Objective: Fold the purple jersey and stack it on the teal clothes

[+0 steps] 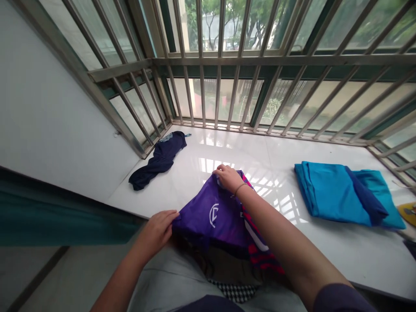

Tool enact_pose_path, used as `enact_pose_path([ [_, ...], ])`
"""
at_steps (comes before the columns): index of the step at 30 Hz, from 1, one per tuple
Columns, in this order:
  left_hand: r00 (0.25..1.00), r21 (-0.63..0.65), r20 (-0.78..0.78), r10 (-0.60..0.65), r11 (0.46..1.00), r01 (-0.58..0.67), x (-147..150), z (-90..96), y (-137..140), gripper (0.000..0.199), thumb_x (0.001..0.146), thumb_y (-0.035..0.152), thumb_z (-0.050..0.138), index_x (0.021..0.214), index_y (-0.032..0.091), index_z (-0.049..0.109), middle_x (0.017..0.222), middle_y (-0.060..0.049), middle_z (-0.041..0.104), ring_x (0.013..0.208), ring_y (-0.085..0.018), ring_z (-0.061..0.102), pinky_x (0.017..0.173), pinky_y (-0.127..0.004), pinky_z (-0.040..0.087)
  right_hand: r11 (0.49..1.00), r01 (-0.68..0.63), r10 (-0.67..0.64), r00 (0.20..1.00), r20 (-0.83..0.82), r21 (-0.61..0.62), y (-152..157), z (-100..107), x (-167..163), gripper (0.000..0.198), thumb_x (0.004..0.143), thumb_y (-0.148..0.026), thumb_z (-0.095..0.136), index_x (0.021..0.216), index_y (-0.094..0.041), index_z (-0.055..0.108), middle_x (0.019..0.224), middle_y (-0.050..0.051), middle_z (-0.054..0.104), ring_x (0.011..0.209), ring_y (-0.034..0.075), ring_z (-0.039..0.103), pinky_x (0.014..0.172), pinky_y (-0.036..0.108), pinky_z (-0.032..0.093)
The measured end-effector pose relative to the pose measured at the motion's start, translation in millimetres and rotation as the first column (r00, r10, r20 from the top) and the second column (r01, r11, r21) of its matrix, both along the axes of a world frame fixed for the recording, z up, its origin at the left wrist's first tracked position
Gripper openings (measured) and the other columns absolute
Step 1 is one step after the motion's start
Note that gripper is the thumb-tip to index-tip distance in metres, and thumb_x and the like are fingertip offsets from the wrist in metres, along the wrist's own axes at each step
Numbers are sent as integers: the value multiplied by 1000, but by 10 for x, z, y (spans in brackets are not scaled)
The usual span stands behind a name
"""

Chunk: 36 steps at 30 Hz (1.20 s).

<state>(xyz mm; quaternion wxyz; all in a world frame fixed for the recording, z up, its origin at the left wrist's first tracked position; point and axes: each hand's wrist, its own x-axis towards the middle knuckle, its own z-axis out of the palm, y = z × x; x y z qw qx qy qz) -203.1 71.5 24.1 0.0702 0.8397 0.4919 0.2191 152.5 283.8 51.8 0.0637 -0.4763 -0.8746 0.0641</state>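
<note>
A purple sports shirt [224, 219] with a white printed emblem and red-striped parts on its right side lies over the front edge of the white ledge, partly across my lap. My left hand [161, 229] pinches its left edge between thumb and fingers. At its far edge, my right hand [228, 177] is closed on the cloth, and the forearm crosses over the striped part. The cloth is stretched between both hands. Its lower side sags toward my legs, where part of it is in shadow.
A crumpled dark navy garment [159, 159] lies at the ledge's left corner. On the right rests a folded blue and teal cloth [338, 193], with a yellow object [407, 212] at the far right edge. Metal window bars [235, 97] rise behind the white ledge [247, 145].
</note>
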Motion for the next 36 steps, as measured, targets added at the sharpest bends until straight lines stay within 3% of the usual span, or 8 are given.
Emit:
enact_pose_path([
  [4,999,29,-28,-22,999,23,75,-65,-60,40,107,25,61,147,28,63,140,-9,73,127,-27,70,109,-46,57,999,-35,35,999,19,-38,114,-34,-88,41,105,-20,48,124,-30,82,136,10,69,115,28,62,100,37,48],
  [10,1000,-51,-13,-14,999,13,246,-102,145,21,111,30,58,121,26,75,116,-9,79,106,-26,73,96,-44,59,998,8,-7,1000,8,-55,116,-63,-141,39,103,-19,50,123,-29,82,133,9,71,116,27,64,100,35,49],
  [15,997,-136,74,20,991,-10,177,-89,234,20,111,32,58,110,25,76,103,-7,80,98,-25,73,94,-43,58,997,47,-48,999,-20,-63,121,-90,-139,39,102,-17,50,123,-29,81,130,8,72,117,26,66,99,33,50],
  [21,996,-189,86,13,982,3,103,-54,222,13,105,33,68,113,26,76,107,-7,79,102,-26,73,94,-41,58,994,78,-82,996,-45,-76,137,-102,-146,37,102,-17,51,122,-27,81,129,9,72,116,27,66,98,34,50],
  [30,994,-183,14,106,978,-102,103,-63,300,25,110,31,53,96,24,71,97,-8,76,94,-26,70,89,-41,55,993,89,-93,995,-43,-79,139,-78,-150,37,102,-18,50,122,-27,80,129,8,72,116,26,66,99,32,50],
  [36,954,-114,-57,293,948,-298,-80,-33,304,25,107,30,50,91,24,68,94,-8,75,90,-28,69,85,-42,54,992,100,-104,993,-47,-71,189,-107,-147,38,104,-19,48,120,-27,81,128,8,72,116,26,66,99,32,51],
])
